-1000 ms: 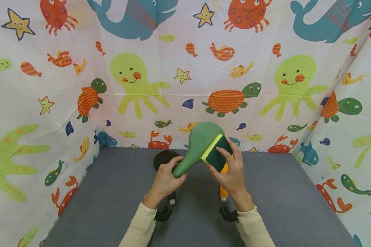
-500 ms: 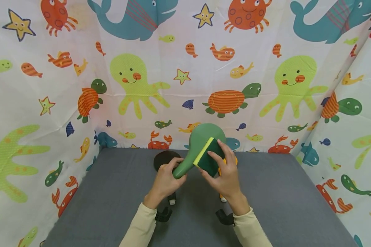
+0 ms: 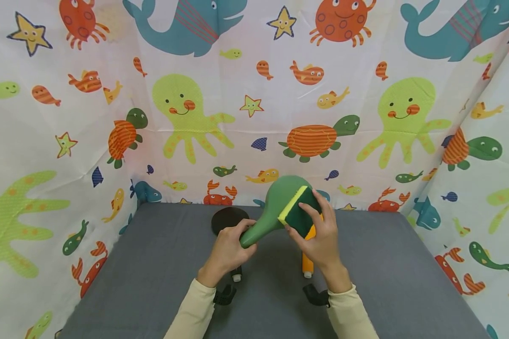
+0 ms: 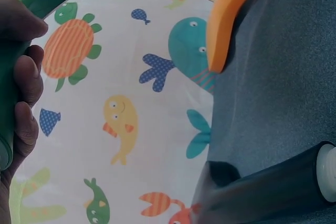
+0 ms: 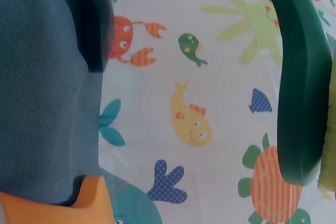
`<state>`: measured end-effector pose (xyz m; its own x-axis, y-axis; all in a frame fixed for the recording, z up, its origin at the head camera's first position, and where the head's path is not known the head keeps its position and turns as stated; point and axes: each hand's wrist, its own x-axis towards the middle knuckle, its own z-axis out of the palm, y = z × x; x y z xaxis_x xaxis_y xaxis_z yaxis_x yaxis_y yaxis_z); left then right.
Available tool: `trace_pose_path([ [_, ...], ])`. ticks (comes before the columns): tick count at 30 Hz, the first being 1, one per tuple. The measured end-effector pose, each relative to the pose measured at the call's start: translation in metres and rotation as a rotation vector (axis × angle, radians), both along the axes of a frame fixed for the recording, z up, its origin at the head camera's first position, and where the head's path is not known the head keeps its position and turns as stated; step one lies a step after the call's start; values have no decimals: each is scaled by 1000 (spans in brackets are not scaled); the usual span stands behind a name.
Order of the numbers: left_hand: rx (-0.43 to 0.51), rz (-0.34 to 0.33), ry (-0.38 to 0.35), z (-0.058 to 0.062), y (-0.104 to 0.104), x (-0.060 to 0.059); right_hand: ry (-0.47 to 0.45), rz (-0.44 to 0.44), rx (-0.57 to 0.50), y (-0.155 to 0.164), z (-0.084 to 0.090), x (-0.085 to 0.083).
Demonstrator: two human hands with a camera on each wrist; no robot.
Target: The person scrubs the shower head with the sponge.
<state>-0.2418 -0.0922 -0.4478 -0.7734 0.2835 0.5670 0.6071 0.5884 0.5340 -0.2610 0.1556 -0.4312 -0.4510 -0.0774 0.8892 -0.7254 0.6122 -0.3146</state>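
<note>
My left hand point(image 3: 229, 249) grips the handle of a green paddle point(image 3: 280, 195), held tilted above the grey table point(image 3: 152, 282). My right hand point(image 3: 320, 235) holds a green and yellow sponge point(image 3: 299, 212) flat against the paddle's face. In the left wrist view my left fingers point(image 4: 23, 82) curl round the green paddle handle point(image 4: 8, 108). The right wrist view shows the green paddle's edge point(image 5: 302, 93) and a sliver of the sponge point(image 5: 331, 150).
An orange paddle point(image 3: 307, 256) and a black paddle point(image 3: 228, 220) lie on the table under my hands. The orange paddle point(image 4: 231, 14) and black handle point(image 4: 273, 187) also show from the left wrist. A sea-creature printed curtain point(image 3: 254, 103) walls in the table on three sides.
The sponge slid down toward the handle, then back up and right across the paddle's face. The left hand kept its grip, and the paddle sank a little.
</note>
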Motion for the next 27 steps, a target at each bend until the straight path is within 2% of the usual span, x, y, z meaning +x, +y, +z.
trace_pose_path([
  [5, -8, -12, 0, -1, 2, 1, -36, -31, -16, 5, 0, -1],
  [11, 13, -40, 3, -3, 6, 2, -9, -42, -7, 3, 3, 2],
  [20, -12, -34, 41, -4, 9, 3, 7, 10, 84, -15, 4, 13],
  [27, -34, -38, 33, -4, 8, 3, 18, 11, 57, -8, 4, 8],
])
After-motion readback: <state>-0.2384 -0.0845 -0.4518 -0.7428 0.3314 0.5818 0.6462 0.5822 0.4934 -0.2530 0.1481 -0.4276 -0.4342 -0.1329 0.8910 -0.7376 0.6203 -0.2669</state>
